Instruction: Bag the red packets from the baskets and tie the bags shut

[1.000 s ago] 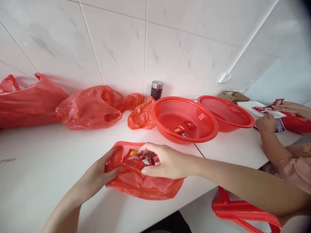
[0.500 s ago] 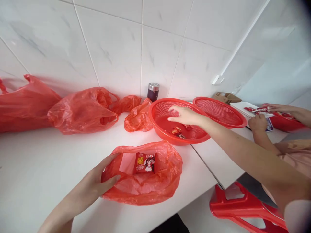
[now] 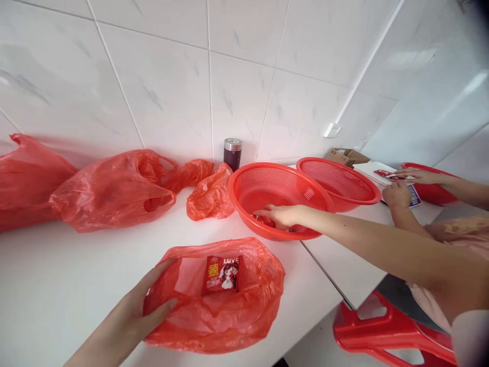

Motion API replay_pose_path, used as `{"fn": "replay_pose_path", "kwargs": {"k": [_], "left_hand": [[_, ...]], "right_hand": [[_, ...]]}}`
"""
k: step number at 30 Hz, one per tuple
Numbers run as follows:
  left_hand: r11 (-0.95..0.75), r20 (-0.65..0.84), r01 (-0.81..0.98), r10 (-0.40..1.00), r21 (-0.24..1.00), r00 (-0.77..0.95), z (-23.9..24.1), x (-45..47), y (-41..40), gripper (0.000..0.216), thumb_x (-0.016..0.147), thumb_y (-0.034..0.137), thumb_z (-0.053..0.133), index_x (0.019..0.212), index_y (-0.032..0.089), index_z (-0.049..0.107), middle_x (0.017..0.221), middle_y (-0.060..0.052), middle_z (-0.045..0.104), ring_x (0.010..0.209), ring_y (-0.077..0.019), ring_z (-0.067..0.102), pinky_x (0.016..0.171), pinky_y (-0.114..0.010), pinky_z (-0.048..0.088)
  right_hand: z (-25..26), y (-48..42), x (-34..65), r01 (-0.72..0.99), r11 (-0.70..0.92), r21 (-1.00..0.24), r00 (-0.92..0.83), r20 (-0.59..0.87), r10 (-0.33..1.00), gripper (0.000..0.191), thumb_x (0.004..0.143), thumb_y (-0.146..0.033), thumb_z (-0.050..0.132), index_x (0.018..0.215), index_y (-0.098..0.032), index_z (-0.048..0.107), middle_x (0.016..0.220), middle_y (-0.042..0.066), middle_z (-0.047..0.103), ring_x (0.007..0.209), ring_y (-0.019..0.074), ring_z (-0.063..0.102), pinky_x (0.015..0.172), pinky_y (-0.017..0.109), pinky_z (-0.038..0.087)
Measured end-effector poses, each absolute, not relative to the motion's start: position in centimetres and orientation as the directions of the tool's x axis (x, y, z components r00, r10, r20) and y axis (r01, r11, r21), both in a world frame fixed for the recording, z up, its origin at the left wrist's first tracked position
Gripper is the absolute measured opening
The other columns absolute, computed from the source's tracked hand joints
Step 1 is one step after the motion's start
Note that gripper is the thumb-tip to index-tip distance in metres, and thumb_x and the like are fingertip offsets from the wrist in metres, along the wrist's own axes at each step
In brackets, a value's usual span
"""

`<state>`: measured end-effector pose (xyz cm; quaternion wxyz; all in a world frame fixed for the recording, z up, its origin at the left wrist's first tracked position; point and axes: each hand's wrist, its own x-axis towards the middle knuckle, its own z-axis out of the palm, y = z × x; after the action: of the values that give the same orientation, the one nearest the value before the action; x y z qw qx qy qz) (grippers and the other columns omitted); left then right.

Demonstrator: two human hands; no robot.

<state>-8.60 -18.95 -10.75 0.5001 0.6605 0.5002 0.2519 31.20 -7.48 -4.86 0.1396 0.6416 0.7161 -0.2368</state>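
Observation:
My left hand [image 3: 143, 306] grips the left rim of a red plastic bag [image 3: 214, 331], its thumb inside the open mouth. Inside the bag lies a red printed packet [image 3: 223, 275] with a cartoon bridal couple and the word LOVE. To the right, my right hand [image 3: 280, 216] is down in a red mesh basket [image 3: 280, 173], its fingers closed around small red wrapped packets [image 3: 264, 220] near the bottom. Part of those fingers and packets is hidden by the hand itself.
Several red plastic bags [image 3: 110, 193] lie along the wall, by a dark tumbler [image 3: 232, 154]. A second red basket [image 3: 338, 178] and a cardboard box [image 3: 346, 156] stand right. A co-worker's hands [image 3: 397, 193] handle red packets there. A red stool [image 3: 385, 326] is below the table [image 3: 301, 290].
My right hand has lowered from above the basket, fingers apart, onto the packets inside it. My left hand keeps hold of the bag. The view has shifted slightly.

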Motion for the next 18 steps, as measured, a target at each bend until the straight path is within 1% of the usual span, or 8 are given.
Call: {"fn": "replay_pose_path", "kwargs": {"k": [2,4,7,9,11,14,16,18], "left_hand": [[0.000,-0.167,0.422,0.918,0.907,0.360,-10.8,-8.6,-18.9,0.071,0.084,0.044,0.061,0.148,0.037,0.028,0.154,0.001,0.035,0.133,-0.0320,0.044,0.096,-0.037,0.053],[-0.001,-0.165,0.426,0.921,0.905,0.352,-10.8,-8.6,-18.9,0.072,0.084,0.045,0.061,0.148,0.036,0.030,0.154,0.000,0.036,0.132,-0.0317,0.045,0.096,-0.036,0.053],[0.008,-0.171,0.422,0.922,0.906,0.349,-10.8,-8.8,-18.8,0.075,0.083,0.046,0.061,0.149,0.035,0.027,0.153,0.000,0.038,0.133,-0.0312,0.044,0.097,-0.036,0.052],[0.019,-0.176,0.414,0.923,0.910,0.342,-10.7,-8.8,-18.9,0.078,0.083,0.046,0.062,0.150,0.035,0.023,0.152,-0.001,0.039,0.134,-0.0310,0.043,0.097,-0.036,0.053],[0.029,-0.177,0.391,0.921,0.920,0.348,-10.3,-8.7,-18.9,0.079,0.083,0.046,0.062,0.150,0.036,0.021,0.152,0.000,0.039,0.134,-0.0310,0.043,0.097,-0.036,0.053],[0.032,-0.165,0.351,0.919,0.936,0.358,-9.5,-8.3,-19.1,0.079,0.083,0.045,0.063,0.150,0.038,0.022,0.153,0.000,0.038,0.132,-0.0321,0.046,0.097,-0.038,0.053],[0.031,-0.160,0.343,0.921,0.939,0.356,-8.9,-7.9,-19.3,0.077,0.083,0.045,0.063,0.149,0.036,0.026,0.153,-0.001,0.037,0.133,-0.0335,0.044,0.098,-0.040,0.052],[0.031,-0.156,0.329,0.920,0.944,0.360,-8.5,-7.6,-19.4,0.075,0.082,0.045,0.063,0.148,0.034,0.030,0.153,-0.002,0.037,0.135,-0.0345,0.040,0.101,-0.040,0.049]], "right_hand": [[-4.9,-7.8,31.0,0.985,0.054,-0.164,-0.125,-0.455,0.882,0.068,0.067,-0.033,0.073,0.132,-0.036,0.052,0.135,0.010,0.051,0.079,0.0216,0.066,0.062,0.032,0.050],[-5.0,-7.9,31.2,0.983,0.056,-0.174,-0.124,-0.409,0.904,0.047,0.073,-0.036,0.069,0.119,-0.030,0.061,0.120,0.010,0.060,0.078,0.0212,0.066,0.063,0.031,0.049],[-5.2,-7.9,31.6,0.983,0.081,-0.167,-0.140,-0.382,0.914,0.027,0.077,-0.035,0.064,0.103,-0.026,0.064,0.104,0.009,0.064,0.076,0.0208,0.064,0.063,0.031,0.047],[-5.1,-7.5,31.9,0.980,0.112,-0.164,-0.164,-0.358,0.919,0.016,0.078,-0.028,0.063,0.093,-0.024,0.064,0.098,0.007,0.064,0.075,0.0198,0.063,0.063,0.029,0.045],[-4.6,-6.7,32.2,0.975,0.153,-0.163,-0.199,-0.323,0.925,0.012,0.074,-0.017,0.063,0.085,-0.021,0.062,0.097,0.007,0.063,0.076,0.0184,0.061,0.063,0.028,0.043],[-2.9,-5.5,32.3,0.963,0.206,-0.175,-0.244,-0.234,0.941,0.019,0.069,-0.005,0.060,0.082,-0.020,0.057,0.098,0.005,0.061,0.081,0.0168,0.059,0.066,0.025,0.042],[-1.2,-5.6,31.7,0.951,0.235,-0.199,-0.268,-0.163,0.949,0.021,0.072,-0.005,0.056,0.085,-0.021,0.054,0.097,0.003,0.061,0.084,0.0154,0.058,0.067,0.024,0.042],[0.8,-6.6,30.3,0.910,0.290,-0.297,-0.318,-0.049,0.947,0.021,0.075,-0.007,0.053,0.089,-0.022,0.051,0.094,0.000,0.062,0.082,0.0138,0.058,0.067,0.023,0.042]]}}
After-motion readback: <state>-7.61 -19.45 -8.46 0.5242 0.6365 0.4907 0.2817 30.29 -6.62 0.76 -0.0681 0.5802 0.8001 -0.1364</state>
